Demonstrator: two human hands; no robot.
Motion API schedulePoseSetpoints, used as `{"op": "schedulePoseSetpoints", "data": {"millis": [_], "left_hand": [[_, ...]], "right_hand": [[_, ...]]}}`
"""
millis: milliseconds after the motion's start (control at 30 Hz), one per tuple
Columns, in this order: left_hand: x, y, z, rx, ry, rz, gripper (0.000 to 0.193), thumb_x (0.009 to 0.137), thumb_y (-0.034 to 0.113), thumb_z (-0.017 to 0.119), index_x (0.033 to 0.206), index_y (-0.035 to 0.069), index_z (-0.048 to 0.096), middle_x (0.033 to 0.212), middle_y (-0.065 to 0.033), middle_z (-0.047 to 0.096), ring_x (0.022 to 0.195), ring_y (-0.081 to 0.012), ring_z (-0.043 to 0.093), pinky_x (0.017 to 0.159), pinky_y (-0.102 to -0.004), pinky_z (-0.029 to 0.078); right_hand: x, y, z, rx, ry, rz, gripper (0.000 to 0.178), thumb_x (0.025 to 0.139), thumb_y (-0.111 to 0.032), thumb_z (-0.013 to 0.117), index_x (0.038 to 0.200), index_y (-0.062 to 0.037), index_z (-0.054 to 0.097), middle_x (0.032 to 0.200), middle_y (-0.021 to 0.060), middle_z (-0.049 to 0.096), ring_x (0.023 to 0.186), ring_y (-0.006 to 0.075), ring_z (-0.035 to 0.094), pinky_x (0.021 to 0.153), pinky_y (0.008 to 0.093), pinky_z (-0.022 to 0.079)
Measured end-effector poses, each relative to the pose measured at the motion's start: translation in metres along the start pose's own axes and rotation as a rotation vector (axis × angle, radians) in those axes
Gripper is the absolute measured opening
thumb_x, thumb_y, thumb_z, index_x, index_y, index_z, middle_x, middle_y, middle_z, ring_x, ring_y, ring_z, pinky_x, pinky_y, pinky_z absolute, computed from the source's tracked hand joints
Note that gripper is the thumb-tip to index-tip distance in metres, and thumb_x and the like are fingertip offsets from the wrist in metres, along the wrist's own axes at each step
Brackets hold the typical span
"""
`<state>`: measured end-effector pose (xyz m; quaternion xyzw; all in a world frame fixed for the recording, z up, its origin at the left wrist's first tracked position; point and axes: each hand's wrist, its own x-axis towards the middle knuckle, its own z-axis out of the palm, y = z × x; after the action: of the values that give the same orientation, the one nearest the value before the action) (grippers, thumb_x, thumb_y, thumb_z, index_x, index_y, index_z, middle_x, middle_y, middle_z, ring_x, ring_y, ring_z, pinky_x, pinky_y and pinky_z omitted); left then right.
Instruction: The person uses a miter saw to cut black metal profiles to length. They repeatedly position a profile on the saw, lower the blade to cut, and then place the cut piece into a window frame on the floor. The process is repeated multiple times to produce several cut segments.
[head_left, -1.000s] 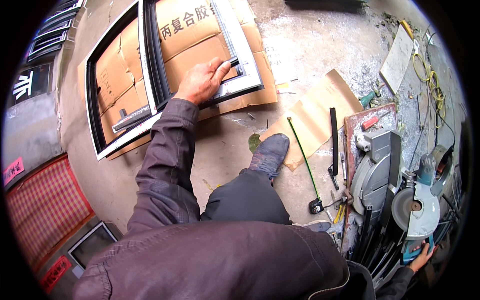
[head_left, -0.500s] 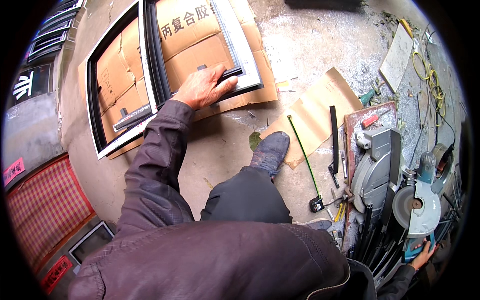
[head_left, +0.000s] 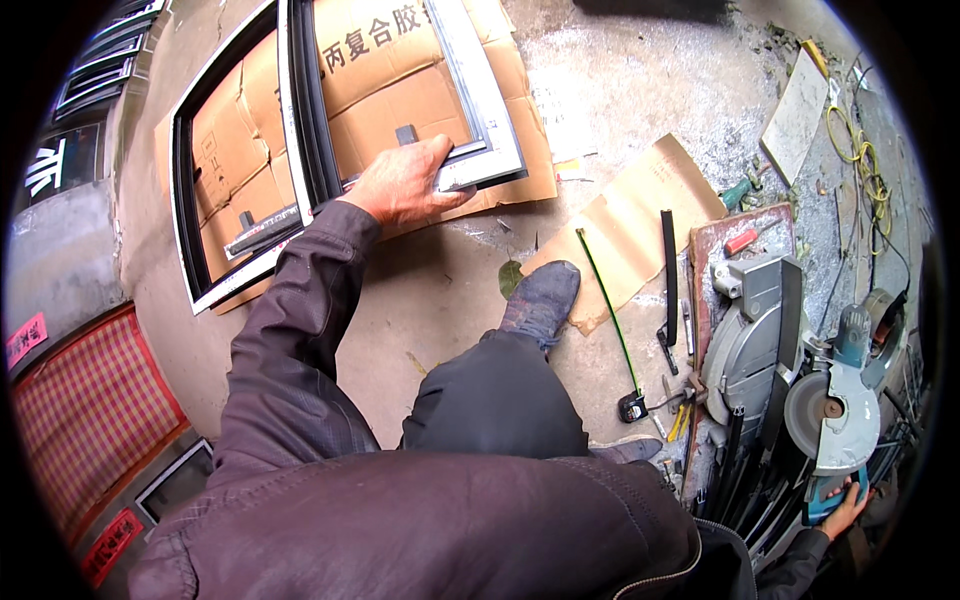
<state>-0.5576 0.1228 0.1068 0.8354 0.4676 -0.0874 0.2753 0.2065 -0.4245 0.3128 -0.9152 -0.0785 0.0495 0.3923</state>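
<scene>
1. The window frame (head_left: 480,95) under my left hand (head_left: 405,185) is a rectangle of pale silver-white metal strips with a dark rubber seal along its inner edge. It lies flat on flattened brown cardboard (head_left: 400,90) on the concrete floor (head_left: 440,290), up ahead of me and to my left.
2. My left hand rests on the frame's near bottom rail, close to its right corner. My fingers (head_left: 440,150) lie half curled over the rail's edge, the thumb pointing toward the corner. It is a loose hold rather than a tight clamp.
3. A second frame (head_left: 215,180), darker on its outer edge, lies just to the left and shares the long middle strip with the first. Cardboard shows through both openings.
4. My left sleeve (head_left: 290,330) is dark purplish-brown and runs from the jacket up to the wrist.
5. My knee in dark trousers and a grey shoe (head_left: 545,300) sit below the frame, the shoe's toe touching a loose piece of cardboard (head_left: 640,220).
6. To the right lie a thin green rod (head_left: 605,300), a black bar (head_left: 668,270) and a tape measure (head_left: 633,407), all on the floor.
7. Further right stands a mitre saw (head_left: 790,360) with a round grey blade.
8. My right hand (head_left: 845,505) is low at the right edge, fingers wrapped round the saw's blue handle (head_left: 822,500).
</scene>
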Motion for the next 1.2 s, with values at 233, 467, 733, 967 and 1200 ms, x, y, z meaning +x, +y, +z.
{"op": "schedulePoseSetpoints", "data": {"millis": [233,467,733,967,1200], "left_hand": [[-0.006,0.003,0.007,0.049,0.119,0.007,0.049,0.089,0.043,0.075,0.109,0.002,0.054,0.102,-0.0246,0.067,0.1,-0.0433,0.067,0.086,-0.0498,0.053],[-0.023,-0.004,-0.003,-0.085,0.09,-0.149,0.052,0.083,0.048,0.076,0.102,0.002,0.063,0.099,-0.0243,0.07,0.1,-0.0429,0.068,0.087,-0.0478,0.054],[-0.049,-0.022,0.007,0.011,0.2,-0.296,0.055,0.078,0.051,0.079,0.095,0.001,0.064,0.099,-0.0246,0.071,0.1,-0.0436,0.069,0.086,-0.0495,0.054],[-0.047,-0.025,0.008,0.011,0.189,-0.244,0.051,0.08,0.044,0.079,0.094,-0.002,0.062,0.099,-0.0263,0.069,0.1,-0.0443,0.067,0.088,-0.0497,0.052],[-0.047,-0.035,0.017,0.101,0.211,-0.187,0.051,0.084,0.042,0.077,0.099,-0.003,0.06,0.099,-0.0267,0.068,0.1,-0.0443,0.066,0.087,-0.0486,0.052]], "right_hand": [[-0.001,-0.006,0.004,-0.009,-0.011,0.007,0.051,0.102,-0.026,0.066,0.148,-0.0146,0.047,0.116,0.0086,0.07,0.064,0.01,0.055,0.055,0.0256,0.047],[-0.01,-0.012,0.01,-0.015,0.032,0.03,0.052,0.102,-0.026,0.066,0.149,-0.0155,0.048,0.117,0.0078,0.07,0.067,0.0093,0.055,0.058,0.0241,0.047],[0.011,0.006,0.004,-0.038,-0.024,-0.065,0.05,0.103,-0.027,0.065,0.144,-0.0026,0.049,0.115,0.0118,0.072,0.065,0.0105,0.055,0.057,0.0254,0.046],[0.072,0.04,-0.031,-0.052,-0.102,-0.095,0.043,0.104,-0.026,0.063,0.137,-0.0003,0.053,0.114,0.0118,0.072,0.065,0.0105,0.054,0.055,0.026,0.046],[0.06,0.037,-0.017,-0.055,0.023,-0.104,0.041,0.104,-0.026,0.063,0.136,-0.0018,0.055,0.11,0.0117,0.073,0.065,0.0104,0.054,0.056,0.0263,0.046]]}}
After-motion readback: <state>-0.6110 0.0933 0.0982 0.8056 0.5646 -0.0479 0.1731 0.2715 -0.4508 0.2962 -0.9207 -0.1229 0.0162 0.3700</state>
